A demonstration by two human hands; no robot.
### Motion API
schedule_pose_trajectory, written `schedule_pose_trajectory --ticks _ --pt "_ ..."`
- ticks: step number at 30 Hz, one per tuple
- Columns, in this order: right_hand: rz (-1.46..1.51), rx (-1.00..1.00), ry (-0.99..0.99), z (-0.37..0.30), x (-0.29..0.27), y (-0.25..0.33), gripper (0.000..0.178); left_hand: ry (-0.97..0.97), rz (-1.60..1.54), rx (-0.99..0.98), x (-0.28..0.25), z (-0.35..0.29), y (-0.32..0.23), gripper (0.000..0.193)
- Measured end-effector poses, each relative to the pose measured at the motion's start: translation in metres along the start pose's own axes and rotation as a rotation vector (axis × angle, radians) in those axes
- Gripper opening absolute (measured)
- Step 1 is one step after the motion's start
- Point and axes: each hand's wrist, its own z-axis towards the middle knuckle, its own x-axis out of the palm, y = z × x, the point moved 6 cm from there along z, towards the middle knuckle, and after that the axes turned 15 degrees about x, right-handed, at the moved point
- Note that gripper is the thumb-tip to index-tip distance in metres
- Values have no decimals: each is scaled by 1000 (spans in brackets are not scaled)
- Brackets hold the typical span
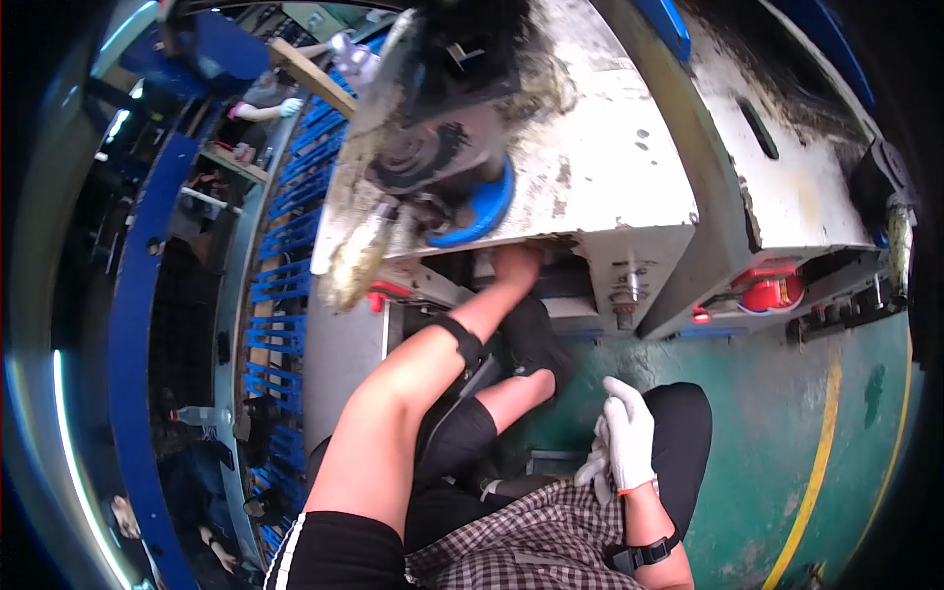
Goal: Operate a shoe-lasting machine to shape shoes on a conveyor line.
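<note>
My bare left hand [517, 265] reaches into a dark opening under the front edge of a white, oil-stained machine table [629, 167]. Its fingers are hidden inside, so what they touch does not show. Near my right knee is my right hand [634, 438] in a white knitted glove, raised above my lap. It seems closed on a second, loose white glove [596, 464], whose limp fingers stick out beside it. Above the opening sits a grimy, blurred machine head [442, 147] with a blue ring [482, 211] at its base.
A metal fitting [626, 295] hangs at the table's edge, with a red part [772, 287] farther right. Blue slatted racking [285, 246] runs along the left. A co-worker's gloved hand [290, 106] shows beyond it. A plastic bottle [200, 417] lies at left. Yellow lines cross the green floor [747, 442].
</note>
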Motion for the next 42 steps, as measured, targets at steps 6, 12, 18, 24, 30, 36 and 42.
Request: schedule_pose_trajectory --ticks 6,12,18,24,30,36,42 --pt "806 140 122 -4 -40 -13 39 553 -909 563 -57 -165 -184 58" --pt "1225 -109 799 -45 -37 41 50 989 -1171 543 -129 -311 -217 58" --pt "1081 -175 859 -53 -52 56 42 716 -1661 673 -192 -365 -224 80" --pt "1081 -78 878 -56 -22 51 36 380 -1817 327 -205 -391 -192 58" --pt "1158 -99 654 -91 -9 40 32 238 -1852 89 -171 -423 -189 48" --pt "1043 -190 675 -84 -15 46 26 328 -2189 156 -184 -429 -198 46" --pt "987 -52 461 -42 -1 37 28 61 -1872 229 -187 -408 -166 35"
